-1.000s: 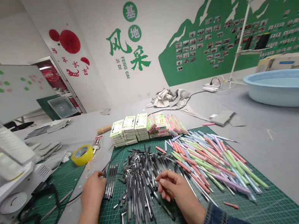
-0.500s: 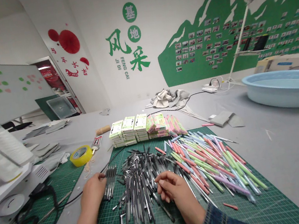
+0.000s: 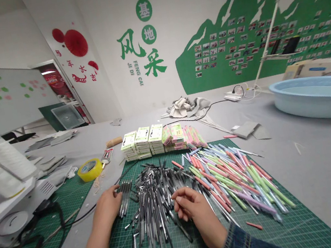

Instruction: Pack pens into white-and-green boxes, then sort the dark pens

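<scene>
Left hand (image 3: 108, 206) at row of black pens (image 3: 126, 197), right hand (image 3: 191, 209) beside black pen pile (image 3: 153, 199); hands apart, grip unclear.

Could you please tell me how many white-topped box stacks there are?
3: the left stack, the middle stack and the right stack, side by side beyond the dark pens.

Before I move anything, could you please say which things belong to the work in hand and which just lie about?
Likely in use: black pens; coloured pens; pen row at the left hand; green mat; boxes.
Likely lying about: yellow tape; blue basin; grey cloth.
</scene>
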`<state>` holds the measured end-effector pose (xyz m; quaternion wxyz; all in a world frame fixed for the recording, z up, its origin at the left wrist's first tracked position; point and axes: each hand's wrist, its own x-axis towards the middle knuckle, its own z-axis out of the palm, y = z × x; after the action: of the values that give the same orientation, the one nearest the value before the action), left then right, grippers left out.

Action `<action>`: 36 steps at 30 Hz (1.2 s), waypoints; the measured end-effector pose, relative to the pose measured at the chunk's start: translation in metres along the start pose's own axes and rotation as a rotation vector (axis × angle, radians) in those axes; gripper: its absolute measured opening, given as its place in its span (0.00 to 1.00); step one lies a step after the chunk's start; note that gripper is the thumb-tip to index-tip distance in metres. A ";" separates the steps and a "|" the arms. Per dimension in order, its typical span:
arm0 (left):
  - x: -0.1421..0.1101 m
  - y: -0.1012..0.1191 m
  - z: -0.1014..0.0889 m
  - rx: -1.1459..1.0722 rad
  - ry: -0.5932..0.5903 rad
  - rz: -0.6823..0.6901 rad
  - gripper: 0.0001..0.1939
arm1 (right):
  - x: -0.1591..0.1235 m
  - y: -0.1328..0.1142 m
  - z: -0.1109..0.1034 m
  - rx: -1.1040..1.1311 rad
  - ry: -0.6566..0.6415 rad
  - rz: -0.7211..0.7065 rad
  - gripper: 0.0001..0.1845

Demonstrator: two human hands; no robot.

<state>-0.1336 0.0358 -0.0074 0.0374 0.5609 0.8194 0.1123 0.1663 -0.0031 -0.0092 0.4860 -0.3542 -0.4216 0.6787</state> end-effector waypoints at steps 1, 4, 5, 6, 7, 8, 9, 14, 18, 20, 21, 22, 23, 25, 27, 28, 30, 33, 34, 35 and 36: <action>-0.001 0.000 -0.001 -0.001 0.000 0.002 0.21 | 0.000 0.000 0.000 0.002 0.001 0.001 0.10; -0.004 0.002 -0.003 0.003 0.009 0.012 0.20 | 0.000 -0.001 0.000 0.006 0.003 -0.001 0.11; -0.005 0.004 -0.004 0.008 0.020 0.013 0.20 | 0.000 -0.001 0.000 0.008 0.004 0.000 0.11; -0.007 0.007 -0.005 0.013 0.044 0.021 0.21 | 0.000 -0.001 0.000 0.009 0.004 0.001 0.11; -0.009 0.010 -0.007 0.012 0.077 0.035 0.20 | 0.000 -0.002 0.000 0.009 0.005 0.002 0.11; -0.011 0.015 -0.009 0.002 0.106 0.056 0.19 | 0.000 -0.002 0.000 0.009 0.006 0.003 0.11; -0.013 0.020 -0.012 -0.019 0.118 0.081 0.17 | 0.000 -0.002 0.000 0.008 0.004 0.004 0.11; -0.023 0.037 -0.021 -0.202 -0.154 0.197 0.10 | 0.001 -0.001 -0.001 0.000 0.006 0.004 0.12; -0.028 0.030 -0.021 -0.272 -0.370 0.252 0.09 | 0.001 0.001 -0.002 -0.011 0.003 0.003 0.11; -0.030 0.025 -0.019 -0.258 -0.435 0.266 0.08 | 0.000 0.001 -0.002 -0.018 0.001 0.007 0.11; -0.031 0.023 -0.018 -0.239 -0.444 0.262 0.07 | 0.000 0.001 -0.001 -0.021 0.000 0.009 0.11; -0.031 0.023 -0.017 -0.218 -0.440 0.254 0.06 | 0.000 0.001 -0.001 -0.022 -0.001 0.012 0.11; -0.032 0.023 -0.016 -0.197 -0.429 0.243 0.06 | 0.000 0.001 -0.001 -0.023 -0.001 0.015 0.11; -0.033 0.026 -0.013 -0.161 -0.408 0.224 0.05 | 0.000 0.001 -0.001 -0.021 -0.002 0.017 0.11; -0.033 0.029 -0.012 -0.140 -0.397 0.210 0.04 | 0.000 0.001 -0.001 -0.018 -0.004 0.016 0.11; -0.034 0.030 -0.011 -0.132 -0.391 0.205 0.04 | 0.000 0.001 -0.001 -0.018 -0.006 0.015 0.11; -0.034 0.032 -0.010 -0.118 -0.372 0.198 0.04 | 0.000 0.001 0.000 -0.036 -0.009 0.007 0.10; -0.034 0.031 -0.010 -0.102 -0.336 0.188 0.04 | -0.002 -0.001 0.001 -0.153 -0.025 -0.005 0.07; -0.034 0.030 -0.011 -0.097 -0.324 0.183 0.05 | -0.003 -0.002 0.002 -0.232 -0.032 -0.021 0.06; -0.033 0.029 -0.011 -0.094 -0.314 0.180 0.05 | -0.004 -0.003 0.002 -0.333 -0.040 -0.054 0.05; -0.032 0.028 -0.011 -0.092 -0.307 0.178 0.05 | -0.006 -0.004 0.003 -0.448 -0.053 -0.105 0.05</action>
<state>-0.0981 0.0141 0.0080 0.1778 0.6395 0.7451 0.0657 0.1669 -0.0087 -0.0039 0.4186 -0.4128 -0.5923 0.5510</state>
